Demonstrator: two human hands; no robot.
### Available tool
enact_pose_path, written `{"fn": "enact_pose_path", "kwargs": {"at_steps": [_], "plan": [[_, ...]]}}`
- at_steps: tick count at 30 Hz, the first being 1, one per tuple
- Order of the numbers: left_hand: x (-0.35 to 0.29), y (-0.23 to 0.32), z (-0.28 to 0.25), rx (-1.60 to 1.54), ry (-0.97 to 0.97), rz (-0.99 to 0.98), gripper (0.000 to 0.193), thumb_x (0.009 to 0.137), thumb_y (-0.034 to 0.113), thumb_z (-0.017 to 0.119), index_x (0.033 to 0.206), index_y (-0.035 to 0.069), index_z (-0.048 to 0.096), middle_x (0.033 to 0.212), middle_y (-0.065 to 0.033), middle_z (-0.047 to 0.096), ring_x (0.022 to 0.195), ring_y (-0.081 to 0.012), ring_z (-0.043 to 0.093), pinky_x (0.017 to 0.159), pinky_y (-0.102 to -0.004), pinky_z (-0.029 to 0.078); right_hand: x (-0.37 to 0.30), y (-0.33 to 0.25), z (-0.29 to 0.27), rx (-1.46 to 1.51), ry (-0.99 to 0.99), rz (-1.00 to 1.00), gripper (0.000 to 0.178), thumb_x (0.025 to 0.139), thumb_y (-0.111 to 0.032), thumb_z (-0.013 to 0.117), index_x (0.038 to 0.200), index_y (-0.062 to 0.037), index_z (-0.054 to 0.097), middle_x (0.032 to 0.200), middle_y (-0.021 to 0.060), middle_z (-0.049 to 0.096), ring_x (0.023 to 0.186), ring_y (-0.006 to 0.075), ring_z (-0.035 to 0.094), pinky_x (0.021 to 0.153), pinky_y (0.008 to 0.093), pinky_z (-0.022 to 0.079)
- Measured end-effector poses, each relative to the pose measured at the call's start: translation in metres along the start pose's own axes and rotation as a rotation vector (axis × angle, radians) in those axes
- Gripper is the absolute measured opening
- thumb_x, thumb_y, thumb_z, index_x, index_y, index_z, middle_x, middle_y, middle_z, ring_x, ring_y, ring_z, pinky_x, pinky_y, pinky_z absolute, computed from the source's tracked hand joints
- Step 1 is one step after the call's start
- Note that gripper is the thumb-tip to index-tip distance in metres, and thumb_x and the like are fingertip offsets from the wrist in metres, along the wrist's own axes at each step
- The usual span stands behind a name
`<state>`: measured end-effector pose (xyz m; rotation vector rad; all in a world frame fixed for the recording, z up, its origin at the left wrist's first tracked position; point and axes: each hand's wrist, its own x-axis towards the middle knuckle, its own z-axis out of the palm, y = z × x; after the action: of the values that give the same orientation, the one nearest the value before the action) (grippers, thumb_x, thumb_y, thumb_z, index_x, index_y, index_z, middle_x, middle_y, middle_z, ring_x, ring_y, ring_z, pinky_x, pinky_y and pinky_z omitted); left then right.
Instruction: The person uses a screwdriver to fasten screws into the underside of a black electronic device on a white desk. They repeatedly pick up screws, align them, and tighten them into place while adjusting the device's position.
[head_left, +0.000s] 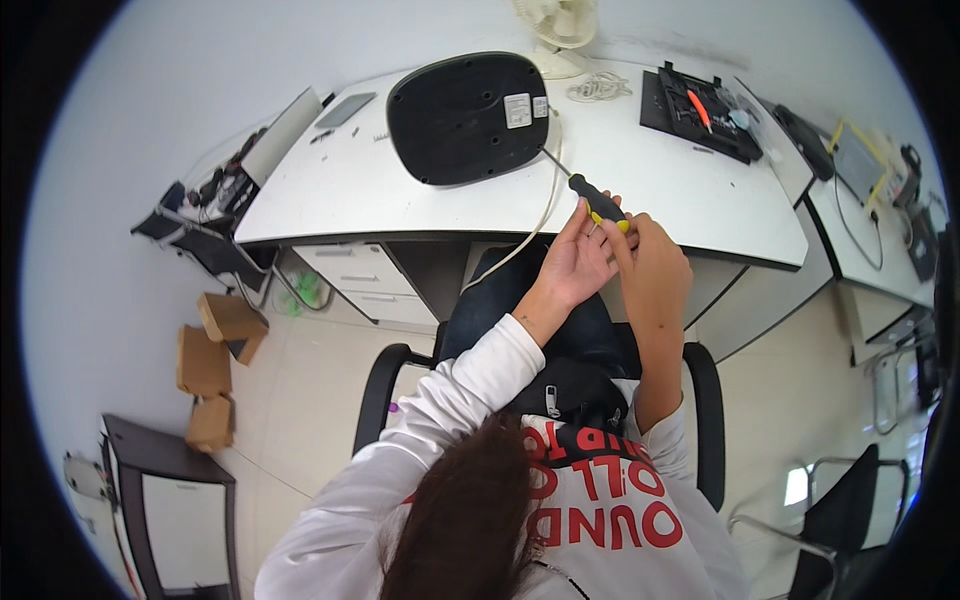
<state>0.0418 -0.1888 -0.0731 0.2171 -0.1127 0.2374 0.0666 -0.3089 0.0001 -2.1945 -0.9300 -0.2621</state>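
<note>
A black and yellow screwdriver [592,196] slants up and left, its shaft reaching the lower right edge of a black rounded appliance base [450,130]. My left hand [580,262], palm up, has its thumb and fingers around the handle. By the yellow handle end, my right hand [655,268] is closed, fingertips pinched against my left fingers. A small thin piece shows between the fingertips; its kind is too small to tell. The base lies with its underside up, showing holes and white labels, and a pale cord [545,205] trails from it past the table edge.
The appliance rests on a white desk [330,195]. An opened black tool case [705,120] with orange-handled pliers [698,108] is at the right. Behind are a cream fan [558,25] and a coiled cord [600,88]. A grey phone-like slab [345,110] and small loose parts lie far left.
</note>
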Motion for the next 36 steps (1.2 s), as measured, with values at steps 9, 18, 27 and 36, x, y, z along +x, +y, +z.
{"fn": "enact_pose_path", "kwargs": {"at_steps": [9,18,27,36], "plan": [[-0.012,-0.009,0.014,0.095,0.091,0.021,0.041,0.097,0.042,0.040,0.125,0.013,0.050,0.120,-0.0048,0.056,0.114,-0.0212,0.051,0.100,-0.0385,0.036,-0.008,0.000,0.006,0.085,0.137,-0.139,0.027,0.083,-0.019,0.065,0.104,-0.0046,0.055,0.097,0.0092,0.061,0.073,0.0249,0.064,0.063,0.0328,0.050],[-0.015,-0.008,0.006,0.119,0.059,0.019,0.046,0.096,0.044,0.042,0.131,0.014,0.041,0.129,-0.0036,0.048,0.123,-0.0203,0.042,0.104,-0.0381,0.030,-0.002,-0.004,0.008,-0.104,0.083,-0.016,0.032,0.091,-0.034,0.053,0.090,-0.0018,0.055,0.070,0.0115,0.063,0.064,0.0282,0.062,0.060,0.0365,0.047],[-0.013,-0.003,-0.002,0.122,0.020,0.013,0.041,0.097,0.041,0.041,0.129,0.015,0.043,0.132,-0.0019,0.045,0.124,-0.0193,0.040,0.103,-0.0375,0.031,-0.002,-0.007,0.010,-0.039,0.031,0.048,0.038,0.095,-0.037,0.045,0.085,-0.0024,0.055,0.059,0.0092,0.060,0.059,0.0291,0.061,0.059,0.0380,0.045],[-0.008,0.003,-0.016,0.111,-0.051,-0.001,0.037,0.099,0.036,0.037,0.128,0.013,0.043,0.126,-0.0037,0.051,0.116,-0.0198,0.047,0.102,-0.0378,0.032,-0.014,-0.015,0.011,-0.020,0.081,-0.110,0.033,0.087,-0.028,0.060,0.104,-0.0024,0.050,0.095,0.0147,0.063,0.078,0.0303,0.064,0.067,0.0384,0.048]]}}
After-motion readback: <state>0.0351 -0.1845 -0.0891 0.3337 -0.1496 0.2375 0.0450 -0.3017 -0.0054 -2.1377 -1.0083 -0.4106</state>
